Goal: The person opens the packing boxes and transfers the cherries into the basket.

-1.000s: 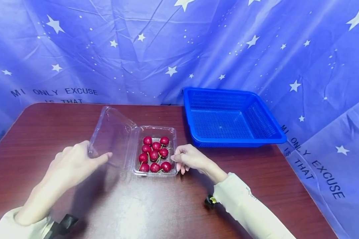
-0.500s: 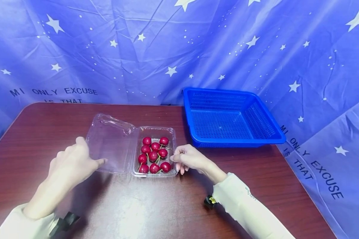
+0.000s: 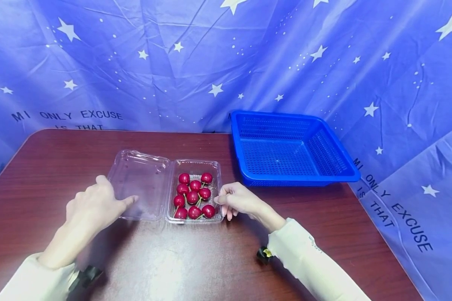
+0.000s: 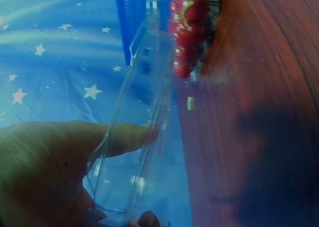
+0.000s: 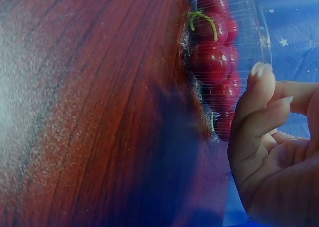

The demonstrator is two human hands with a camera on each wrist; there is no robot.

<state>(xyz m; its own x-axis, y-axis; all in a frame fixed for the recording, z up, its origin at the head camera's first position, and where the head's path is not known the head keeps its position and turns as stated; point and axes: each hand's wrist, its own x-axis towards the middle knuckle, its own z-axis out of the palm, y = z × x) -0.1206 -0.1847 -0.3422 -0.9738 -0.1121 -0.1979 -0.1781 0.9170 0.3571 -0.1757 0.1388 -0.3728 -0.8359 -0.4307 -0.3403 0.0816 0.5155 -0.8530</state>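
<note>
A clear plastic clamshell box (image 3: 219,173) sits on the table with its lid (image 3: 139,184) folded out to the left. Several red cherries (image 3: 192,197) with green stems lie inside the box. My left hand (image 3: 90,205) holds the lid by its outer left edge, the thumb stretched over the plastic. Seen from the left wrist, the lid passes between that thumb (image 4: 127,138) and fingers mostly hidden low in the view. With bent fingers, my right hand (image 3: 241,200) pinches the box's right rim; the right wrist view shows thumb and index finger at the rim.
A blue plastic basket (image 3: 294,172) with perforated walls stands behind and right of the box, with nothing in it. Beneath everything is a dark red wooden table (image 3: 196,259). A blue star-printed cloth (image 3: 196,67) hangs along the table's back and right sides.
The lid has swung down leftward from a raised slant to lie nearly flat, with my left hand at its edge. My right hand has stayed at the box rim.
</note>
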